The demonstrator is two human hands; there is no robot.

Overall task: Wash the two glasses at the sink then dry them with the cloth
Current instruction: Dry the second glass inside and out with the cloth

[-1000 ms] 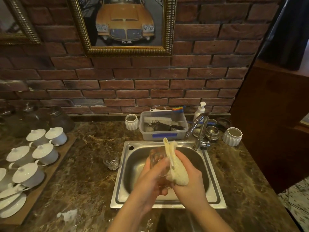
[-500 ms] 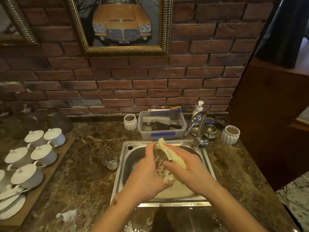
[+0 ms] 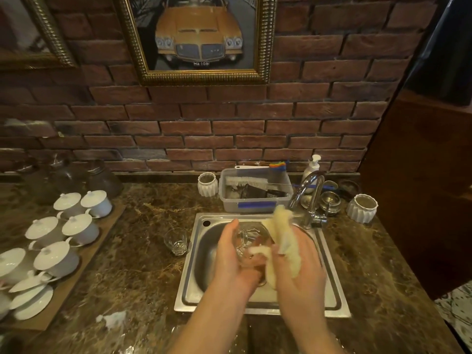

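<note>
Over the steel sink (image 3: 190, 284) my left hand (image 3: 231, 256) grips a clear cut glass (image 3: 246, 237), tipped on its side. My right hand (image 3: 297, 267) holds a cream cloth (image 3: 284, 241) pressed against the glass, one end of it sticking up toward the tap. A second clear glass (image 3: 176, 241) stands upright on the marble counter just left of the sink. Parts of the held glass are hidden by my fingers and the cloth.
A chrome tap (image 3: 310, 198) rises at the sink's back right. Behind the sink sit a plastic tub with brushes (image 3: 255, 191), a soap pump (image 3: 311, 166) and two white ribbed pots (image 3: 361, 208). White lidded cups (image 3: 76, 226) fill a board at left.
Both hands have shifted around the glass: the cloth has moved from over its front to its right side, and the glass has turned more onto its side.
</note>
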